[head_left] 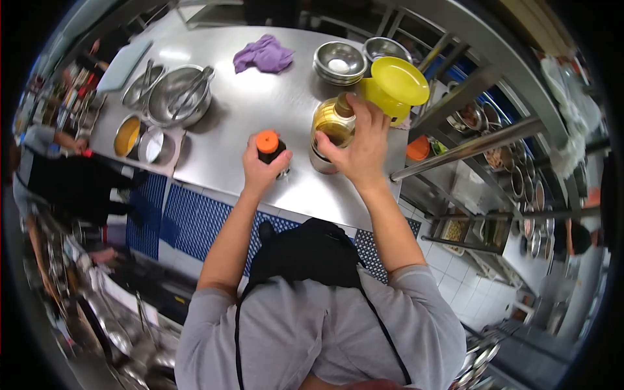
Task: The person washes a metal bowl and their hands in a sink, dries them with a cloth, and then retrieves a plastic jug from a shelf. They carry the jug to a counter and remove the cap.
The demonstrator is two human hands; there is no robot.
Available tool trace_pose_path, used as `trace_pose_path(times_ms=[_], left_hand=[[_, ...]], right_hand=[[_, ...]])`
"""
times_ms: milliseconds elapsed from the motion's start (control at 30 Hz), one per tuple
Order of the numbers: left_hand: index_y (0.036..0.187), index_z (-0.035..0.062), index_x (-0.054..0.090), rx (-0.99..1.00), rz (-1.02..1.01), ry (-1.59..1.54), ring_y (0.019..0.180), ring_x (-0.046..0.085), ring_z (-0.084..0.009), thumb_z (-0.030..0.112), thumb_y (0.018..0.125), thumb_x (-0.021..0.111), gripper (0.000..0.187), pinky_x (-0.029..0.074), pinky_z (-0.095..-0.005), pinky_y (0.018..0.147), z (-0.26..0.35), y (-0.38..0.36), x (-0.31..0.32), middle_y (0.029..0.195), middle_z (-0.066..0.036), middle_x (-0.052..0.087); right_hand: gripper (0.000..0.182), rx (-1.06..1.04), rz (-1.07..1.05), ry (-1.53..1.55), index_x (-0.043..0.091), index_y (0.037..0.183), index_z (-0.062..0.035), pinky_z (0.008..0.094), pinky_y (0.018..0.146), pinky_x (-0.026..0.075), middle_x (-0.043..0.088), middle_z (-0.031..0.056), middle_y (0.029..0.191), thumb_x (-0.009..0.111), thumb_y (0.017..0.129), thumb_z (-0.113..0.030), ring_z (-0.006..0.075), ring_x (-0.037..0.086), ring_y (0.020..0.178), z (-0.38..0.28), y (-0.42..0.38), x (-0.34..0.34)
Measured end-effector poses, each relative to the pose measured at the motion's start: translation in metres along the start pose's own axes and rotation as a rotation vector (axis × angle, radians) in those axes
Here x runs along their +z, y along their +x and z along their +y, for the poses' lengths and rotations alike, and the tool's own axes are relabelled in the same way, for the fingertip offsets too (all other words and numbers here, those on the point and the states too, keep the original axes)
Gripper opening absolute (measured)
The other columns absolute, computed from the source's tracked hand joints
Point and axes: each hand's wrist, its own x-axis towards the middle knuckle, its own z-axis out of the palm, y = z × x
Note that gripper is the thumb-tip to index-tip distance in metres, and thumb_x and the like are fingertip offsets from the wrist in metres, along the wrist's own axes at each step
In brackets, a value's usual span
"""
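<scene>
My left hand (260, 170) is wrapped round a dark bottle with an orange cap (267, 141), upright over the steel table (227, 153). To its right, my right hand (361, 146) grips the upper part of a clear container of yellow liquid (327, 119) that has a gold-coloured lid (344, 105). Below this container is a metal tin (323, 162); whether the two touch is hard to tell. Just behind my right hand are a yellow bowl and plate (399, 80).
Steel bowls (340, 60) are stacked at the back right, beside a metal shelf post (468, 148). A purple cloth (264, 54) lies at the back. A large bowl (179, 95) with utensils stands at the left. Another person (62, 179) is at the far left.
</scene>
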Motion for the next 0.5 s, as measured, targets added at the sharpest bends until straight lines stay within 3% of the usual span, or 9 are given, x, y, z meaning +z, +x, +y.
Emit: trace_pose_path(times_ms=[100,300,400,500], left_hand=[[0.115,0.0003,0.053,-0.037,0.070,-0.030,0.095,0.062,-0.0169,0.006,0.074,0.077,0.048,0.050,-0.0304,0.086,0.007,-0.003,0.012,0.106,-0.009,0.063],[0.115,0.0004,0.053,-0.093,0.192,0.026,0.093,0.062,-0.0157,0.007,0.074,0.078,0.049,0.050,-0.0289,0.085,0.011,-0.012,0.023,0.104,-0.009,0.064],[0.115,0.0007,0.054,0.004,0.216,0.148,0.091,0.062,-0.0148,0.008,0.073,0.079,0.049,0.050,-0.0285,0.084,0.009,-0.010,0.023,0.103,-0.008,0.065],[0.108,0.0027,0.057,0.007,0.258,0.096,0.082,0.063,-0.0220,0.016,0.068,0.083,0.050,0.051,-0.0327,0.078,0.004,-0.008,0.023,0.092,-0.010,0.063]], right_hand=[[0.079,0.004,-0.010,0.026,0.048,0.131,-0.0190,0.0468,0.081,0.045,0.049,0.0154,0.113,0.082,0.060,-0.031,0.0372,0.045,0.101,0.004,0.003,-0.003],[0.083,-0.075,0.040,0.134,0.046,0.132,-0.0178,0.0468,0.088,0.041,0.050,0.0152,0.112,0.084,0.060,-0.029,0.0360,0.045,0.104,0.016,-0.001,0.001],[0.079,-0.065,0.035,0.104,0.046,0.130,-0.0141,0.0462,0.090,0.039,0.051,0.0149,0.112,0.084,0.062,-0.029,0.0348,0.046,0.103,0.011,0.002,-0.001],[0.075,-0.075,0.046,0.070,0.047,0.126,-0.0103,0.0456,0.090,0.039,0.052,0.0146,0.112,0.084,0.065,-0.030,0.0334,0.047,0.102,0.011,0.003,0.002]])
